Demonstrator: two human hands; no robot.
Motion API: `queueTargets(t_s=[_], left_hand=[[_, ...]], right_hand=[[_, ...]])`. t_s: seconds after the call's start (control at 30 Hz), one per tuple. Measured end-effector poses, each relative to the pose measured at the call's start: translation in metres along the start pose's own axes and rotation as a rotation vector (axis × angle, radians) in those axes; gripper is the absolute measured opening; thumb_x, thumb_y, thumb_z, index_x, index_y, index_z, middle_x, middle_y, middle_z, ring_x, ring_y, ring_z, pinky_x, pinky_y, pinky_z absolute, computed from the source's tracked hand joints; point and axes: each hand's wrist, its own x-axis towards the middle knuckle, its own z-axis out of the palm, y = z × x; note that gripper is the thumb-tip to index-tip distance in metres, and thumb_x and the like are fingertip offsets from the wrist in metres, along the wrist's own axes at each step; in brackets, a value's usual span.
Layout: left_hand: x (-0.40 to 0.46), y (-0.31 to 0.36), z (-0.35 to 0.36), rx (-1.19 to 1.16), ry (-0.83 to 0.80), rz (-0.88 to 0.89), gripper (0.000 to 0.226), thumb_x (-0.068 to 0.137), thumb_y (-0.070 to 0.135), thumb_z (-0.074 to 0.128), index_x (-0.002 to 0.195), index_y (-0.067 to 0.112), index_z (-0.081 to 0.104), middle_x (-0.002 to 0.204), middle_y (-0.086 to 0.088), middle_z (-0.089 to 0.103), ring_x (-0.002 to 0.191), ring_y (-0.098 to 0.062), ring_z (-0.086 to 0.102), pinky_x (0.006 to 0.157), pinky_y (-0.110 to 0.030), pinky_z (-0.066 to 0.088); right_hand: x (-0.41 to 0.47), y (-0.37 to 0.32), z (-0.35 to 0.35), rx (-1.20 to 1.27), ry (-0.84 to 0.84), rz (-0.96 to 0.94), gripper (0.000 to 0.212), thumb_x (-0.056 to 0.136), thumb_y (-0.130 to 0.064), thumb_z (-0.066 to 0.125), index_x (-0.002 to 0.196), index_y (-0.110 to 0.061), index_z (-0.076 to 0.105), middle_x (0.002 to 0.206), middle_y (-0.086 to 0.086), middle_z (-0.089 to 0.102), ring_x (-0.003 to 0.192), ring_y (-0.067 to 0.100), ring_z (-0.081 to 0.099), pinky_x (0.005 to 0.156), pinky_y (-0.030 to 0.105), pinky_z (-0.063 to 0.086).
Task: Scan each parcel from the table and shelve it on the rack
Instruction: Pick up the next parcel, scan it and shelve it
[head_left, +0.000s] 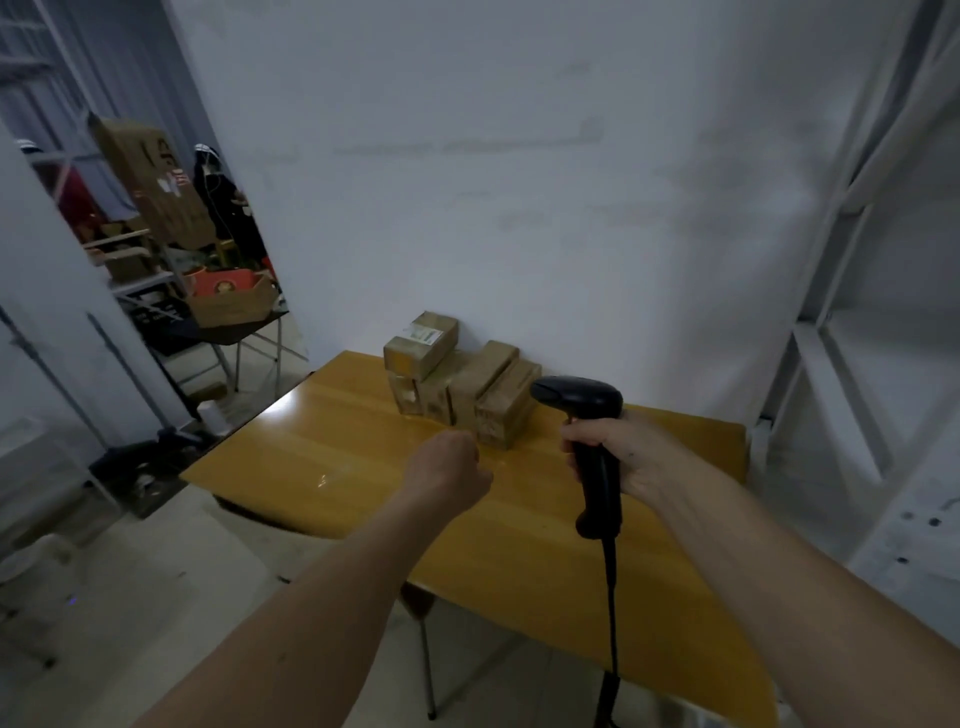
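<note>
Several parcels (460, 382) sit just beyond your curled, empty left hand (451, 464). Your right hand (621, 457) grips the scanner (587, 441), beside them.

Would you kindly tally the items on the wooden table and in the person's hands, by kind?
Cardboard parcels on the table: 5, one stacked on top
Handheld scanner, gripped by the right hand: 1
Left hand holds nothing: 0
Total: 6

Both forearms bare — no sleeves; left hand (451, 464) and right hand (621, 457) ungloved.
</note>
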Motion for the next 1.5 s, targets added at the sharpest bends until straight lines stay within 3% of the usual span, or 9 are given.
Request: queueTargets(t_s=[0.13,0.4,0.63,0.83,0.93,1.07,1.2,1.4,1.5], left_hand=[[0.067,0.004,0.01,-0.014,-0.039,-0.01,0.035,0.088,0.038,0.063,0.115,0.017,0.058,0.117,-0.003,0.054,0.106,-0.023,0.055,0.075,-0.031,0.044],[0.143,-0.007,0.043,-0.044,-0.154,-0.123,0.061,0.084,0.035,0.068,0.134,0.014,0.042,0.141,-0.012,0.031,0.13,-0.031,0.034,0.1,-0.038,0.04],[0.211,-0.019,0.077,-0.079,-0.302,-0.174,0.087,0.078,0.043,0.075,0.143,0.013,0.026,0.151,-0.016,0.014,0.138,-0.038,0.022,0.105,-0.043,0.036],[0.274,-0.022,0.114,-0.227,-0.333,-0.234,0.105,0.07,0.05,0.081,0.147,0.013,0.019,0.148,-0.013,0.02,0.138,-0.035,0.023,0.106,-0.044,0.036],[0.3,-0.025,0.133,-0.303,-0.318,-0.293,0.107,0.066,0.051,0.083,0.144,0.01,0.021,0.145,-0.014,0.024,0.137,-0.033,0.025,0.106,-0.043,0.036],[0.329,-0.027,0.159,-0.426,-0.282,-0.409,0.107,0.065,0.047,0.085,0.142,0.005,0.024,0.144,-0.015,0.03,0.134,-0.031,0.029,0.104,-0.044,0.038],[0.348,-0.023,0.187,-0.502,-0.257,-0.47,0.111,0.064,0.043,0.087,0.143,0.003,0.02,0.144,-0.018,0.032,0.134,-0.033,0.032,0.106,-0.044,0.037],[0.355,-0.023,0.213,-0.504,-0.174,-0.429,0.088,0.067,0.024,0.082,0.131,0.006,0.025,0.13,-0.019,0.035,0.118,-0.035,0.042,0.094,-0.042,0.045],[0.347,-0.023,0.216,-0.496,-0.208,-0.337,0.094,0.063,0.029,0.083,0.135,0.002,0.028,0.13,-0.016,0.033,0.122,-0.033,0.037,0.104,-0.042,0.041]], right_hand=[[0.048,-0.02,-0.005,0.003,0.013,0.024,0.007,0.079,0.002,0.071,0.079,-0.001,0.064,0.061,0.012,0.064,0.057,0.025,0.059,0.057,0.035,0.05],[0.13,-0.028,-0.001,0.015,0.074,0.074,0.007,0.079,0.0,0.07,0.079,0.0,0.063,0.062,0.012,0.063,0.055,0.023,0.058,0.054,0.032,0.049],[0.183,-0.008,0.005,0.063,0.204,0.113,0.006,0.079,0.0,0.071,0.081,0.0,0.065,0.066,0.013,0.061,0.057,0.024,0.057,0.06,0.035,0.049],[0.222,0.007,0.004,0.074,0.335,0.176,0.007,0.079,-0.001,0.072,0.079,0.001,0.065,0.069,0.014,0.06,0.061,0.025,0.058,0.062,0.036,0.049],[0.243,0.013,0.006,0.089,0.4,0.228,0.007,0.079,-0.001,0.072,0.078,-0.001,0.065,0.067,0.012,0.06,0.057,0.024,0.058,0.058,0.033,0.049],[0.263,0.023,0.009,0.094,0.433,0.26,0.007,0.078,0.0,0.071,0.077,-0.001,0.064,0.072,0.016,0.057,0.067,0.029,0.055,0.067,0.04,0.047],[0.274,0.031,0.011,0.143,0.452,0.268,0.009,0.078,0.001,0.072,0.081,-0.002,0.064,0.073,0.014,0.058,0.066,0.026,0.056,0.066,0.037,0.048],[0.279,0.039,0.006,0.173,0.514,0.299,0.01,0.077,0.003,0.072,0.083,-0.002,0.065,0.076,0.012,0.061,0.064,0.024,0.058,0.064,0.036,0.05],[0.277,0.041,-0.001,0.188,0.539,0.289,0.01,0.076,0.004,0.072,0.08,-0.002,0.064,0.072,0.012,0.061,0.062,0.024,0.058,0.065,0.037,0.049]])
